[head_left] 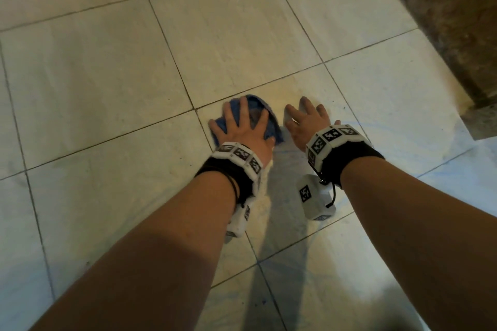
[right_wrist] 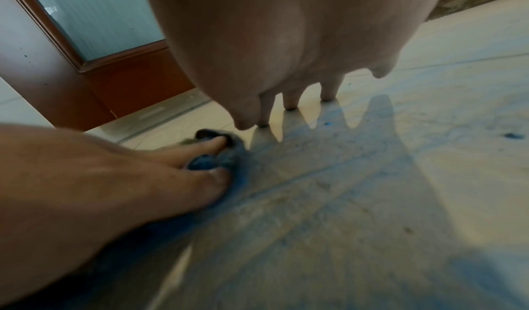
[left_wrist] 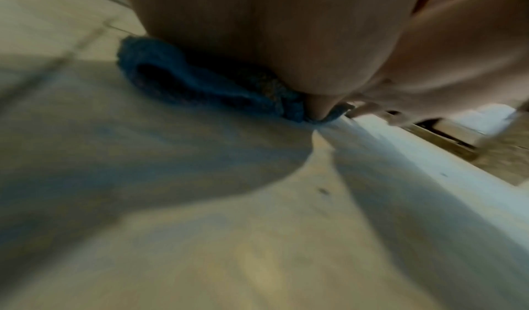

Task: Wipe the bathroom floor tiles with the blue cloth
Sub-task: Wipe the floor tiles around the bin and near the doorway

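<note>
Much of the blue cloth (head_left: pixel 262 118) is hidden from me under my left hand (head_left: pixel 243 130); in the head view only its far edge and right side show past the fingers. The left wrist view is badly blurred, and there my palm fills the top of the picture, so I make out just a bunched roll of cloth (left_wrist: pixel 183 75) squeezed beneath it. Both forearms are cut off at the bottom of the head view.

My left fingers (head_left: pixel 245 107) are straight and spread wide, pressing the cloth flat on the floor tiles (head_left: pixel 102 67), close to where two grout lines cross. From the right wrist view I see two of those fingers (right_wrist: pixel 200 147) lying over the blue bundle (right_wrist: pixel 206 162).

My right hand (head_left: pixel 305 122) sits just beside the cloth, to its right, apart from it. Its fingers (right_wrist: pixel 292 97) are straight and slightly parted, tips down on the bare tile, holding nothing.

Faint blue smears (right_wrist: pixel 329 172) mark the tile under that hand. A brown door frame (right_wrist: pixel 94 84) stands beyond.
</note>
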Demonstrator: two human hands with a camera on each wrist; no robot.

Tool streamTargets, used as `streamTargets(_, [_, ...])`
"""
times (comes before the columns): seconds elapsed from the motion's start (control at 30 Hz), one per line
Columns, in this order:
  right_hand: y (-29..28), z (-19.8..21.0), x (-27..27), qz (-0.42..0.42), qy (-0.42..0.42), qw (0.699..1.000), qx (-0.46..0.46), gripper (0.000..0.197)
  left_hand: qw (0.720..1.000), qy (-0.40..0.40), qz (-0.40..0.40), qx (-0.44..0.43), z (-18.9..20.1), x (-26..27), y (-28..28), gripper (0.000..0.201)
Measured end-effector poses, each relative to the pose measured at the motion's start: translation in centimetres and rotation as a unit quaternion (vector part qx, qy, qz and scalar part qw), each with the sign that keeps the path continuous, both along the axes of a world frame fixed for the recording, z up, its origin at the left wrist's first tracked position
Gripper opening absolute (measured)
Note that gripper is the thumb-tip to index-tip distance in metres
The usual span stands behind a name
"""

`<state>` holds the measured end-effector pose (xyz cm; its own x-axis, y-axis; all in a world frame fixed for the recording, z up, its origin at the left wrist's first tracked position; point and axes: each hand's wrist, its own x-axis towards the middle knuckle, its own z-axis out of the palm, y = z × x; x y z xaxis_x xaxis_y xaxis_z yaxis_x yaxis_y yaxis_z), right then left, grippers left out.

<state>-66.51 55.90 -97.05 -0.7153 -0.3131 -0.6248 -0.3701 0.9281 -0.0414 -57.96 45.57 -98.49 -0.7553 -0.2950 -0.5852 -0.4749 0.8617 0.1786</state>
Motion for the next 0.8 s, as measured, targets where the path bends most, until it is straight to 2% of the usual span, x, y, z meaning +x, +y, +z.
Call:
streamTargets(0.1, [0.0,0.1,0.1,-0.03,0.003,0.999,-0.011,0.047,0.998,0.005,-0.055,0.023,0.0,0.3,2.2,0.067])
streamTargets(0.17, [-0.1,0.5,0.3,-0.032,-0.001,0.999,-0.007,0.049,0.998,0.008,-0.058,0.021,-0.2,0.6,1.5,0.066])
streamTargets(0.4, [0.8,1.2,0.1,-0.019,-0.018,1.0,-0.009,0.05,0.998,-0.026,0.06,-0.027,-0.7,0.9,-6.9,0.064])
streamTargets(0.57, [0.9,0.5,-0.3,0.02,-0.018,1.0,0.006,0.051,0.996,-0.005,0.088,-0.029,-0.7,0.6,-5.8,0.062])
streamTargets(0.67, [2.4,0.7,-1.2,-0.007,-0.01,0.999,0.038,0.051,0.995,-0.001,0.097,-0.033,-0.6,0.4,-5.6,0.062])
streamTargets(0.8, [5.1,0.5,-2.9,0.081,0.02,0.993,0.081,0.048,0.995,-0.013,0.093,-0.036,-0.1,-0.2,-4.1,0.063])
